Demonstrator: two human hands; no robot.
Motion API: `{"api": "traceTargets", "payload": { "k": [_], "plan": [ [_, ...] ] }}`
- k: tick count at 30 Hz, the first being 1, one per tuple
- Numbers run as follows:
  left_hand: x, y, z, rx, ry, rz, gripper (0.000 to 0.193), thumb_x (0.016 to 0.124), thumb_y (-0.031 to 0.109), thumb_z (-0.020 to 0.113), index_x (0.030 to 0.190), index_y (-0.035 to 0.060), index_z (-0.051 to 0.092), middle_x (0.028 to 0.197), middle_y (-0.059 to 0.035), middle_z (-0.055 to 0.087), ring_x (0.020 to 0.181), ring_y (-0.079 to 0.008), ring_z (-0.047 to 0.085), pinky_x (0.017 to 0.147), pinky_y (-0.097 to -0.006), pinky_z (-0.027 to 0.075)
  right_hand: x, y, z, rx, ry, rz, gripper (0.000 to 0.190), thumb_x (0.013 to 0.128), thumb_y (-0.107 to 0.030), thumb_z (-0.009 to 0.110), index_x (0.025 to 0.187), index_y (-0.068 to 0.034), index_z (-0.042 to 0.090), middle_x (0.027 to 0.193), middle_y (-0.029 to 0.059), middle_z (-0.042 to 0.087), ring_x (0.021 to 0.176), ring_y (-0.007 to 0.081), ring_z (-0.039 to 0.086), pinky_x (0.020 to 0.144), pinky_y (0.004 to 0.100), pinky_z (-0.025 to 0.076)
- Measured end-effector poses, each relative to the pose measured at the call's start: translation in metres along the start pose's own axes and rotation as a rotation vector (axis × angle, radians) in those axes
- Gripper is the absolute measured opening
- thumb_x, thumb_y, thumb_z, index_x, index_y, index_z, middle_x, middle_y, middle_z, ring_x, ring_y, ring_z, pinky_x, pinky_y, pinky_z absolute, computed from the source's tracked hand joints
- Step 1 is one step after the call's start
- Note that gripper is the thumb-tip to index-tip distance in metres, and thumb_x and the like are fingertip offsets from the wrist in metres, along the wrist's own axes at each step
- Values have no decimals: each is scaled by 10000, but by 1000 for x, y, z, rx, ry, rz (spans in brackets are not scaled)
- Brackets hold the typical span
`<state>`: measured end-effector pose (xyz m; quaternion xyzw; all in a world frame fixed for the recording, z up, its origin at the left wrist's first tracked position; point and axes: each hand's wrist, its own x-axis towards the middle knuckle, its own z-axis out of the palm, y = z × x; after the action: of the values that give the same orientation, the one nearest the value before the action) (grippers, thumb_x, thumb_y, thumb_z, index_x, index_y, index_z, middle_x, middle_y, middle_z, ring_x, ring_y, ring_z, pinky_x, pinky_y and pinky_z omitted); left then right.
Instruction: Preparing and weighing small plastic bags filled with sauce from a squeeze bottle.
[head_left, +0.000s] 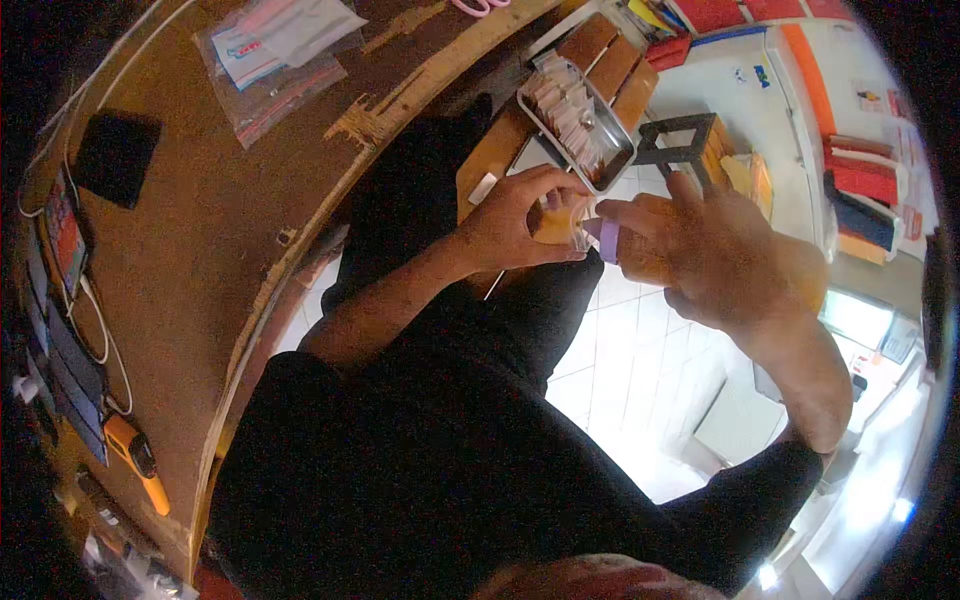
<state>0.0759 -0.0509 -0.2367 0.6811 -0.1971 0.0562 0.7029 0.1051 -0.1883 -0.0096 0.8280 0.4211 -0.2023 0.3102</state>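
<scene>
Fingers and thumb of my left hand (502, 221) curve around a small clear plastic packet (559, 223) with yellowish contents. A squeeze bottle (645, 255) with a lilac collar (609, 241) lies sideways in my right hand (712, 259). Its nozzle points at the packet's open-looking edge; whether the two touch I cannot tell. Just beyond my hands, a metal tray (622, 154) holds several filled clear packets (562, 112), standing in a row. The bottle's far part is mostly hidden by my right hand.
The tray rests on a brown wooden surface (487, 150). Left is a worn wooden table (217, 202) with plastic zip bags (281, 67), a black square object (118, 157), white cables, an orange infrared thermometer (139, 461) and pink scissor handles (480, 6). A black metal-legged stool (679, 142) stands beyond.
</scene>
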Motion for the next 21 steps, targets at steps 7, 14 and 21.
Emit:
{"api": "traceTargets", "payload": {
  "k": [7,14,21],
  "plan": [
    [0,0,-4,-12,19,25,632,612,283,883,1112,42,581,1052,-116,632,994,-239,617,899,-354,472,1,-6,-3,-182,120,-107,828,639,-186,769,1381,-256,408,997,69,543,795,226,565,650,368,451],
    [0,1,-6,-37,7,-20,627,616,257,883,1121,40,580,1064,-107,627,1008,-227,610,912,-344,468,4,-4,-7,-114,100,-72,863,626,-204,781,1391,-293,391,1054,96,536,834,251,571,662,374,475],
    [-7,-5,-20,-98,126,44,588,620,206,874,1112,49,593,1000,-79,613,918,-162,589,794,-303,483,21,3,-23,448,-235,136,753,648,-151,751,1331,-266,456,1261,146,511,1085,361,553,858,451,500]
  ]
}}
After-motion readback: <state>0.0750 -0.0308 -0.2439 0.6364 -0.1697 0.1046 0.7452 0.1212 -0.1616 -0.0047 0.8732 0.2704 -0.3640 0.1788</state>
